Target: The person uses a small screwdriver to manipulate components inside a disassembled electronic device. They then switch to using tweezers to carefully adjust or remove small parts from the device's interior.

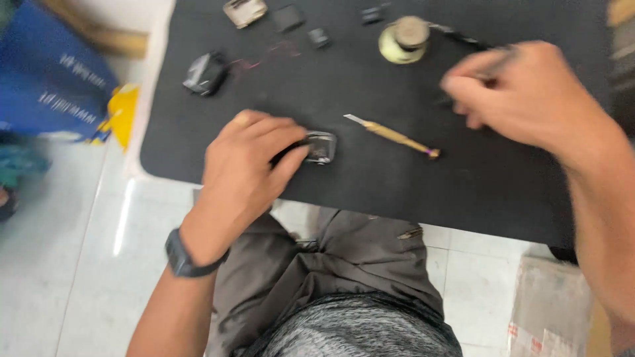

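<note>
At the near edge of the black surface (370,86), your left hand (248,168) is closing around a small dark metal-framed part (320,147), pinning it steady. At two o'clock, your right hand (522,92) is pinching a thin dark tool (493,66), blurred. A brass-handled blade (393,136) is lying between them.

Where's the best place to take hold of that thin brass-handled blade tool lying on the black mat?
Probably the middle of the brass-handled blade tool, pinched from above across its width. It lies flat on the black mat, blade toward the upper left, clear of the left hand and right hand.
</note>
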